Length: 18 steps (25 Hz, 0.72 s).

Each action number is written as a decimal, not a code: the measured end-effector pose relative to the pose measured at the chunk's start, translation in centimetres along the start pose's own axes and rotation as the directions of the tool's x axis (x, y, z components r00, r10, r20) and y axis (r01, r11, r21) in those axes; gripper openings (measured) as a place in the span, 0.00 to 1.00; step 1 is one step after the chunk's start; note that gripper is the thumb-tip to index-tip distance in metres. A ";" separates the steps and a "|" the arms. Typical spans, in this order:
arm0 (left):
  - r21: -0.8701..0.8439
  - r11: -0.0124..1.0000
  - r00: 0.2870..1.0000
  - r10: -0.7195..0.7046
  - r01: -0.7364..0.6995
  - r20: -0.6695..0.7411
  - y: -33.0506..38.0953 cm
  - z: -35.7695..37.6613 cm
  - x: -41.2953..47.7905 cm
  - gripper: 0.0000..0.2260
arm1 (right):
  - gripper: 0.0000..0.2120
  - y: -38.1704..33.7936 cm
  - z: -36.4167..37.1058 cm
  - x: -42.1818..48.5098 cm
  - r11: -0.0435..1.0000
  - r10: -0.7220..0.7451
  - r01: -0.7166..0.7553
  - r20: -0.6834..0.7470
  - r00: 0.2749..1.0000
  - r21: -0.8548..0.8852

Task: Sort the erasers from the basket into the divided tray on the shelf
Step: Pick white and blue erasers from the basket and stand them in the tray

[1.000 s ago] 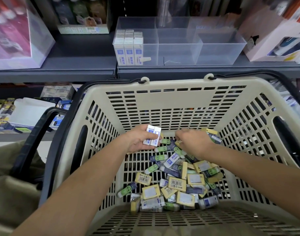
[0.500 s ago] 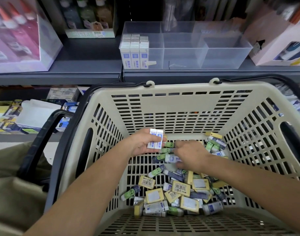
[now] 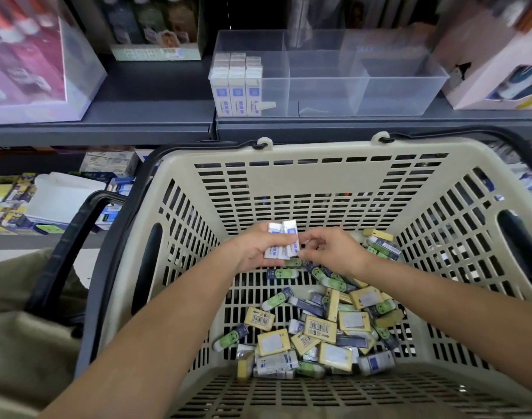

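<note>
Bunch: white erasers (image 3: pixel 284 241) in L hand (image 3: pixel 252 252), fingers curled round them, mid basket (image 3: pixel 319 152).
R hand (image 3: pixel 334 252): fingers bent, tips at the bunch's 3 o'clock edge; can't tell if it grips one.
Pile (image 3: pixel 319 328): mixed sorts, 5 o'clock in basket.
Tray (image 3: pixel 394 86): on shelf (image 3: pixel 156 95), 12 o'clock; same white sort stands in its 9 o'clock box.
Risk: bunch looks loose, so one may slip & drop back into the pile on the lift.

open-topped basket (image 3: pixel 319 152), tray (image 3: pixel 394 96) middle and right compartments free
</note>
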State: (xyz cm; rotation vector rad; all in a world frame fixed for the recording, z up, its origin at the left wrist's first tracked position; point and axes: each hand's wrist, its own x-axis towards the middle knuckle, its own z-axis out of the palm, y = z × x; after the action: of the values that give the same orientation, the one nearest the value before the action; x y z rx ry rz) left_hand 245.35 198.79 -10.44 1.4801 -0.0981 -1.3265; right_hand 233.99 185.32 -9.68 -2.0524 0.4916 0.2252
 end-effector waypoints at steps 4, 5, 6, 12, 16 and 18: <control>0.020 1.000 0.993 0.023 -0.020 -0.115 0.3 -1.0 -0.2 0.13 | 0.04 -0.3 1.5 -1.3 0.954 -0.053 0.121 0.244 0.968 -0.276; 0.018 1.000 0.991 0.024 -0.022 -0.130 0.4 -1.0 -0.2 0.12 | 0.06 -0.3 2.2 -1.7 0.925 -0.061 0.187 0.356 0.933 -0.331; 0.018 1.000 0.990 0.021 -0.019 -0.140 0.4 -1.0 -0.1 0.11 | 0.08 -0.4 2.7 -2.1 0.902 -0.054 0.237 0.449 0.892 -0.361; 0.027 1.000 0.994 0.003 0.000 -0.107 0.4 -0.4 0.0 0.11 | 0.15 -0.4 4.5 -3.0 0.610 0.002 0.486 0.615 0.788 -0.625; 0.042 0.999 0.998 -0.030 0.033 -0.059 0.6 -0.6 -0.2 0.11 | 0.13 -0.8 3.6 -2.8 0.603 0.075 0.448 0.607 0.791 -0.659; 0.060 0.996 0.998 -0.056 0.058 -0.037 0.5 -0.7 -0.2 0.11 | 0.12 -0.8 3.5 -3.0 0.659 0.069 0.413 0.597 0.799 -0.629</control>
State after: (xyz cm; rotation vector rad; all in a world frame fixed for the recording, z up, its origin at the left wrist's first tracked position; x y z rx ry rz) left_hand 246.07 199.20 -10.09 1.5676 -0.0749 -1.3531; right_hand 231.78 189.38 -9.78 -2.6229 -0.2705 1.0496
